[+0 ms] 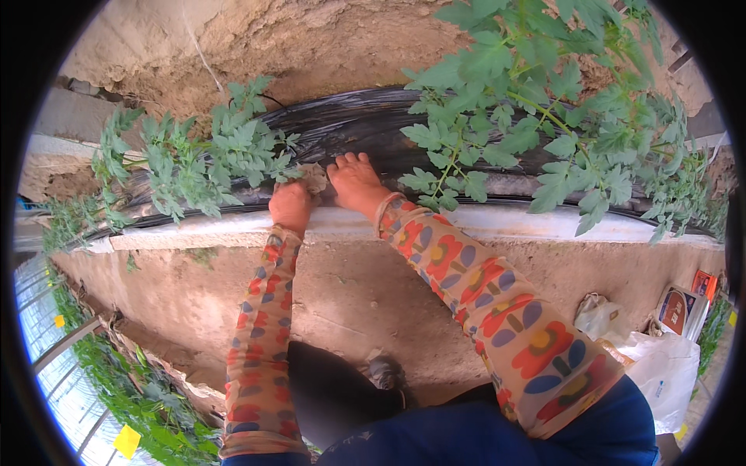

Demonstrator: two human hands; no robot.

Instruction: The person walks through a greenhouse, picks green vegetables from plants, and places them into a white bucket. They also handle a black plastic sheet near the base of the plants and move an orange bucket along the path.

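Observation:
Both my hands reach over a pale raised kerb (501, 223) to a planting bed covered with black plastic film (361, 125). My left hand (291, 205) is curled at a crumpled, dirt-coloured piece (313, 178), beside the leaves of a tomato plant (186, 169); what its fingers grip is partly hidden. Just to its right, my right hand (354, 179) lies palm down on the film, fingers slightly spread. A larger tomato plant (524, 116) leans over the bed right of my hands. Flower-patterned sleeves cover both forearms.
An earthen wall (326, 41) rises behind the bed. Bare soil path (361, 291) runs before it, with my shoe (386, 373) on it. White plastic bags (658, 373) and a printed box (679, 311) sit at the right. Green plants (145, 402) and yellow cards (126, 441) show lower left.

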